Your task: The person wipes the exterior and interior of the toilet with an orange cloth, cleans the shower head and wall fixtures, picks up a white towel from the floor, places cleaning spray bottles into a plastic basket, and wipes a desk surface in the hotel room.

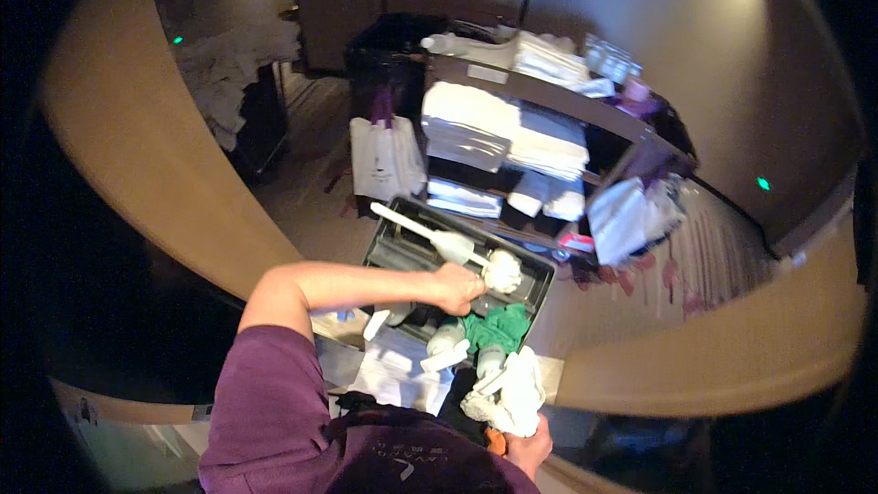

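Note:
A black plastic caddy (547, 279) lies before me, with a white-handled toilet brush (503, 270) slanting across its far compartment. My left hand (458, 290) reaches over the caddy beside the brush head; its fingers are curled, and whether they grip anything is hidden. A green cloth (499, 326) and white spray bottles (447, 339) stand at the caddy's near side. Close to my body, my right hand (531, 449) is at the lower end of a bunched white cloth (519, 391) and seems closed on it. Something orange (495, 440) shows beside that hand.
Ahead stands a housekeeping cart (542, 86) with stacked white towels (470, 116). White bags (387, 158) hang at its left and right (623, 219). A black bin bag (391, 48) is at its left end. Door-frame edges curve along both sides.

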Action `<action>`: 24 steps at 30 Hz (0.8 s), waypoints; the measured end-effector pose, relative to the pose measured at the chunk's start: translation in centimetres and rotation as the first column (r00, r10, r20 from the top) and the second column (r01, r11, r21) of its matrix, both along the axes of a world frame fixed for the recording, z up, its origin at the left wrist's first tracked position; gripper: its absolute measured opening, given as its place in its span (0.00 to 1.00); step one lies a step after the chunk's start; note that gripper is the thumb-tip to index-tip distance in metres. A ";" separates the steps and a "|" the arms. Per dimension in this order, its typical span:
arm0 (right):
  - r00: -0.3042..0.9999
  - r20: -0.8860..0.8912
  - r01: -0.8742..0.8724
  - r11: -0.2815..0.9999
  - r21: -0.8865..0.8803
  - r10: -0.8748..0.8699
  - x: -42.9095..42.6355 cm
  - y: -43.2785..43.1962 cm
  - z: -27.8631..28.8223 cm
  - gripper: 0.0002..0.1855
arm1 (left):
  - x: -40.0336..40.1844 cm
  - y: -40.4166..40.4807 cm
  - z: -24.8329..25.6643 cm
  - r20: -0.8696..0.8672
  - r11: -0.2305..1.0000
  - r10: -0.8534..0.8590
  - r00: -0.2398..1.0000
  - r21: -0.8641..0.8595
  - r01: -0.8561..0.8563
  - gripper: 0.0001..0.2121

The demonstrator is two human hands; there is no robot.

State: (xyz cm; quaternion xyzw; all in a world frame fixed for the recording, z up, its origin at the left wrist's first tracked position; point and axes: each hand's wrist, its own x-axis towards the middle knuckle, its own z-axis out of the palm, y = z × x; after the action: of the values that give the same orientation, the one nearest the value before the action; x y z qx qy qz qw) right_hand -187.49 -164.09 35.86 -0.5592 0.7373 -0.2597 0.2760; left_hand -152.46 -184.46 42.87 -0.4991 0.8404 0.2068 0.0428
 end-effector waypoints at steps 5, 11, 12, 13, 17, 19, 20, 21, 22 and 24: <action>0.953 0.048 -0.298 0.954 -0.016 0.298 5.3 -15.8 -1.6 0.29 | 9.9 -7.4 7.8 0.151 0.968 0.182 0.972 0.144 -0.204 0.29; 0.682 0.080 -0.729 0.684 -0.004 0.727 14.1 -30.6 1.4 0.29 | 22.9 -11.8 20.9 0.236 0.851 0.466 0.853 0.144 -0.505 0.31; 0.649 0.071 -0.760 0.649 0.033 0.757 15.9 -32.7 2.2 0.30 | 25.8 -11.9 22.6 0.161 0.848 0.496 0.853 0.121 -0.516 0.31; 0.616 0.063 -0.788 0.612 0.070 0.785 17.7 -34.6 2.5 0.31 | 28.5 -12.2 24.2 0.078 0.863 0.488 0.869 0.107 -0.494 0.32; 0.483 0.123 -0.873 0.488 -0.012 0.867 25.7 -40.5 4.0 0.31 | 37.4 -14.7 30.5 0.061 0.833 0.552 0.831 -0.016 -0.552 0.29; 0.388 0.192 -0.920 0.390 0.029 0.902 30.4 -42.1 4.7 0.30 | 42.6 -16.7 31.8 -0.055 0.862 0.506 0.861 0.017 -0.506 0.26; 0.374 0.143 -0.927 0.371 0.048 0.916 32.8 -42.4 5.3 0.29 | 45.3 -17.9 32.1 -0.038 0.867 0.498 0.867 0.003 -0.498 0.24; 0.376 0.146 -0.926 0.374 0.044 0.915 35.0 -42.9 4.8 0.29 | 47.4 -19.4 32.9 -0.018 0.873 0.487 0.873 -0.014 -0.487 0.23; 0.331 0.167 -0.943 0.330 0.035 0.929 37.4 -43.5 4.1 0.29 | 48.8 -21.3 33.6 -0.005 0.868 0.495 0.869 -0.023 -0.495 0.25; 0.311 0.225 -0.936 0.339 -0.098 0.923 42.0 -44.1 -0.4 0.29 | 50.2 -27.1 34.9 0.064 0.877 0.481 0.874 -0.046 -0.479 0.25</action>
State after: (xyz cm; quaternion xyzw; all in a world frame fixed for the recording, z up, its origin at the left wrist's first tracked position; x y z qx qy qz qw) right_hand -145.49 -208.19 35.47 -0.8375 0.2488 -0.1007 0.4760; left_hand -102.29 -211.52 77.76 -0.6996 0.6912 0.1804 0.0137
